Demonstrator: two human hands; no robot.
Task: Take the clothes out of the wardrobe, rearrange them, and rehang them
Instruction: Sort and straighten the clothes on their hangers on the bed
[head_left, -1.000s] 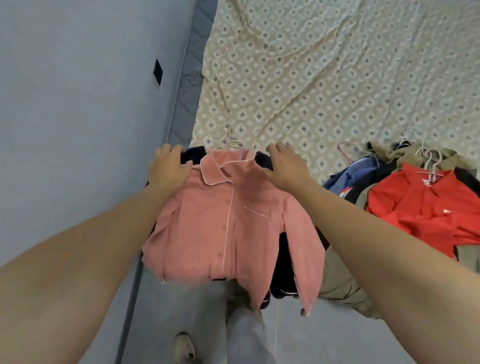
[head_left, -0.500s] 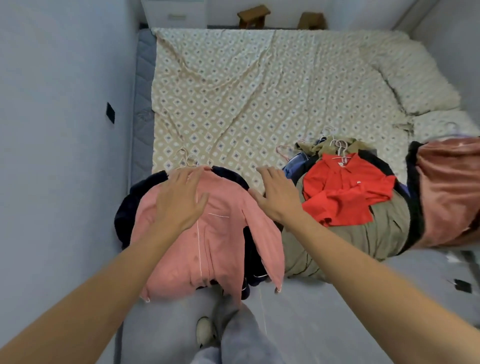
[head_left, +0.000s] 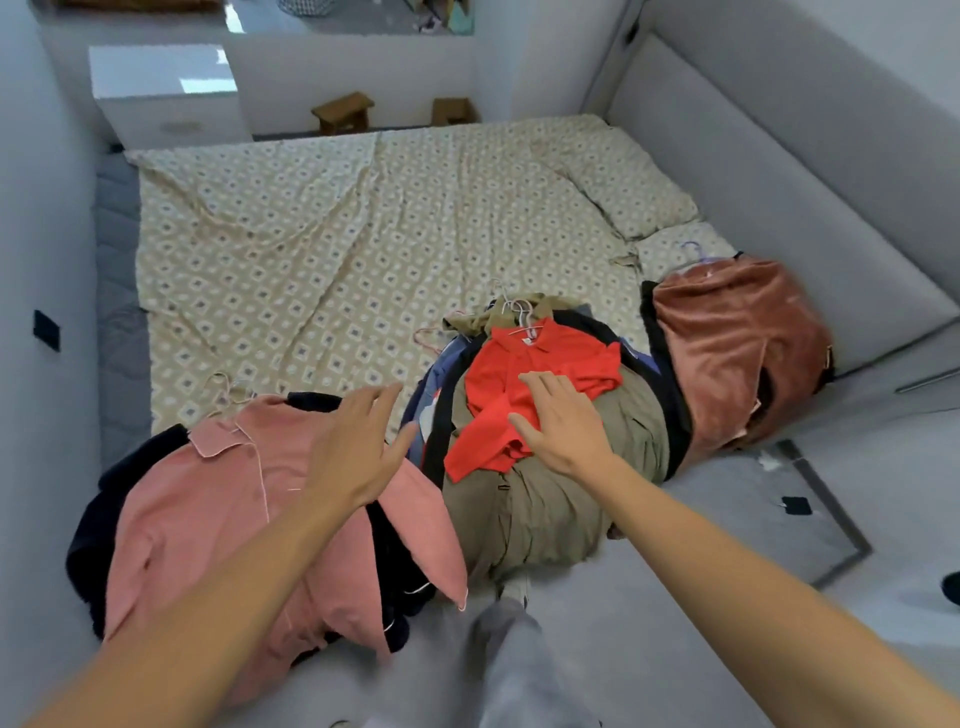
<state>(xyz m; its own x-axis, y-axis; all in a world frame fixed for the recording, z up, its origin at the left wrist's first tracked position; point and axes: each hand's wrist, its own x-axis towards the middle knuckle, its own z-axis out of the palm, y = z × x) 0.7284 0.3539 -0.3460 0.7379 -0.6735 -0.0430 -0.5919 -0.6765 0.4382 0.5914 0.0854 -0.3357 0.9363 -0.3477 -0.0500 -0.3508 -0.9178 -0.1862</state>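
Three heaps of hangered clothes along the near edge of the bed (head_left: 322, 249), left to right: pink shirt (head_left: 208, 519) over dark garments, red polo (head_left: 524, 384) atop an olive pile (head_left: 545, 499), rust velvet garment (head_left: 737, 343) by the pillow. Left hand (head_left: 358, 447) over the pink shirt's edge, fingers spread and released, grasping nothing; right hand (head_left: 563, 421) flat on the red polo, fingers likewise loose. Seemingly mid-rearranging, moving on to the middle heap; next, probably a grip on the red polo's hanger (head_left: 519, 317) to lift it clear.
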